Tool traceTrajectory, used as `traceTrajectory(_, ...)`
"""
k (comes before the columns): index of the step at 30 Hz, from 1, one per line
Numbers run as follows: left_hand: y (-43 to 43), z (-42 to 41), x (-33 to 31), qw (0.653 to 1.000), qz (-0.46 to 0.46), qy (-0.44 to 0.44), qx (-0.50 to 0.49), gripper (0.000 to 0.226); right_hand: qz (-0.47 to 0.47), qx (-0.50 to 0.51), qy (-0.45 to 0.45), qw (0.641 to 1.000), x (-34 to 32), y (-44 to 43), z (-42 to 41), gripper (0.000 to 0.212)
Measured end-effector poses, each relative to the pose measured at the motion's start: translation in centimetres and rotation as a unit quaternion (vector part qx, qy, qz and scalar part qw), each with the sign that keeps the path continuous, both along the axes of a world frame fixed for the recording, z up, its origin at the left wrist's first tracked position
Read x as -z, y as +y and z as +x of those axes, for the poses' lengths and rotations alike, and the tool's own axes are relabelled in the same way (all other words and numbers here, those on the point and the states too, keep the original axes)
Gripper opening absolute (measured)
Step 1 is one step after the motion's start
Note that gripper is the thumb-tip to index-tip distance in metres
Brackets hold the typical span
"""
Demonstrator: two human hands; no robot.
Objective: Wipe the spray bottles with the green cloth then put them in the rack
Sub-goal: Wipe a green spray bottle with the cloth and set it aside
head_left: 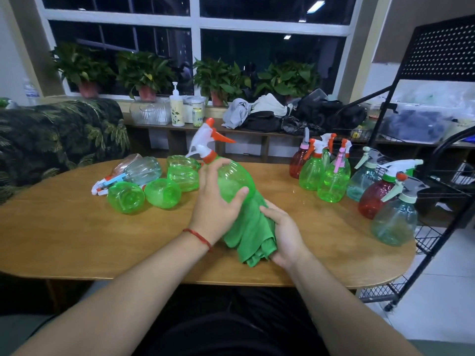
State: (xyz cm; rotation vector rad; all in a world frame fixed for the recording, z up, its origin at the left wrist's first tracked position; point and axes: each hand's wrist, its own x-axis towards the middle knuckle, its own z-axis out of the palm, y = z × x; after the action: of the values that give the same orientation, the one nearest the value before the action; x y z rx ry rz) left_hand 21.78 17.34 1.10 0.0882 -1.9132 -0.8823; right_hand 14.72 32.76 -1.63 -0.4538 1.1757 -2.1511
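Note:
My left hand (pixel 217 201) grips the body of a green spray bottle (pixel 235 176) that has a white and orange trigger head and tilts up to the left over the wooden table (pixel 77 240). Its base is wrapped in the green cloth (pixel 249 232), which my right hand (pixel 282 232) holds bunched from the right side. Several spray bottles (pixel 144 186) lie on their sides at the left of the table. Several more bottles (pixel 334 178), green, red and blue, stand upright at the right. The black wire rack (pixel 434 176) stands beside the table's right end.
A leaf-patterned sofa (pixel 59 134) sits behind the table at left. A low shelf (pixel 231 129) under the window carries a pump bottle, jars and piled clothes, with potted plants on the sill above. My dark trousers show below the table's front edge.

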Motion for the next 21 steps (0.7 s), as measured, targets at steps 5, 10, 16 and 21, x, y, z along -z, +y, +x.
traceTrajectory(5,-2.3,0.6,-0.3,0.995,0.042,-0.065,0.060,0.084,-0.082,0.131,0.005,0.988,0.5,-0.1,-1.2,0.046)
traceTrajectory(10,-0.6,0.9,2.2,0.978,0.155,-0.060,0.128,0.109,0.004,0.159,0.149,0.976,1.1,-1.2,-0.2,0.039)
traceTrajectory(16,0.4,1.1,3.9,0.953,0.251,-0.057,0.158,0.094,0.011,0.100,0.184,0.978,1.7,-1.2,0.0,0.043)
traceTrajectory(21,-1.1,2.5,4.0,0.953,0.260,-0.043,0.146,0.082,0.042,0.019,0.253,0.966,1.8,-0.8,0.7,0.045)
